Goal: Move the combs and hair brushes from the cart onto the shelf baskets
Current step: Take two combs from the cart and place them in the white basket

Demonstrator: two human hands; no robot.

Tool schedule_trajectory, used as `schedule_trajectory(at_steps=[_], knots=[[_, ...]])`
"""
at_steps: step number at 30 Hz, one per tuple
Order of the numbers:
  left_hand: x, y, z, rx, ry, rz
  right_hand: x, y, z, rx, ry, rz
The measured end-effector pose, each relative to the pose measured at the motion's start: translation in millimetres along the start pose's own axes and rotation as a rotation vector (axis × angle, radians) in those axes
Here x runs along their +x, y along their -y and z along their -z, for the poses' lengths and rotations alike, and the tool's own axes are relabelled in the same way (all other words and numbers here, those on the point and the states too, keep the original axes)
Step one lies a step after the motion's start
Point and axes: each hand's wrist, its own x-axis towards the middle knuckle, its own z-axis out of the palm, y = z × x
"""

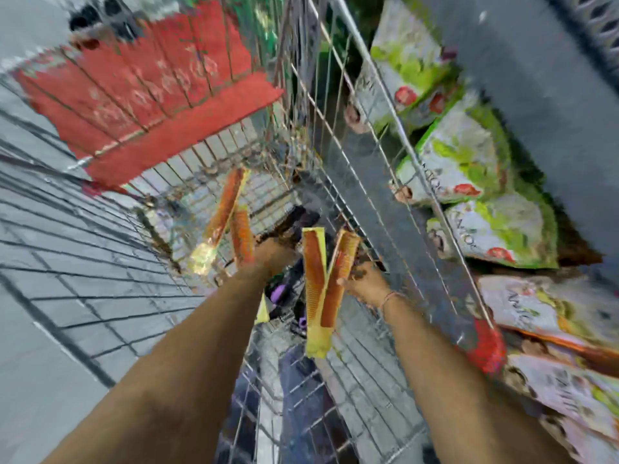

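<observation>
Now right hand (363, 283) grips two combs (321, 283).

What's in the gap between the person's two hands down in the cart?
In the head view, between the left hand and right hand stand two orange combs in yellow sleeves, gripped by the right hand. Dark and purple items, too blurred to name, lie below.

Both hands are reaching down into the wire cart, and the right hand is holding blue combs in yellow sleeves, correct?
Not quite: in the head view the combs in the right hand are orange, not blue. The rest holds: yellow sleeves, both hands down in the wire cart, left hand included.
</observation>
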Motion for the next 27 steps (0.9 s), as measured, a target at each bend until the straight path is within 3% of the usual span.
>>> schedule_trajectory(at_steps=[3,8,11,16,20,23,25,27], knots=[[10.9,7.5,-24.3,0.037,0.064,0.069,12.7,-20.2,-6.0,-0.054,0.011,-0.144],[12.6,10.2,-55.8,0.050,-0.126,0.004,30.1,-21.9,-15.3,0.055,0.097,-0.052],[16.0,18.9,-58.3,0.032,-0.142,-0.044,31.1,-17.5,-19.6,0.123,0.171,-0.053],[19.4,25.3,-21.6,-0.378,0.182,0.122,15.0,-5.8,-17.2,0.182,0.298,-0.005],[1.5,18.0,9.7,-0.569,0.366,0.044,-11.8,22.3,-2.8,0.128,0.304,0.099],[-27.0,-2.1,30.0,-0.776,0.545,-0.127,-41.2,42.3,3.9,0.222,0.134,0.219],[-51.9,-24.9,39.9,-0.878,0.852,-0.237,-72.4,53.8,4.8,0.404,-0.164,0.387],[-66.6,-47.0,44.8,-0.898,0.935,-0.318,-108.6,58.0,5.3,0.539,-0.553,0.480]])
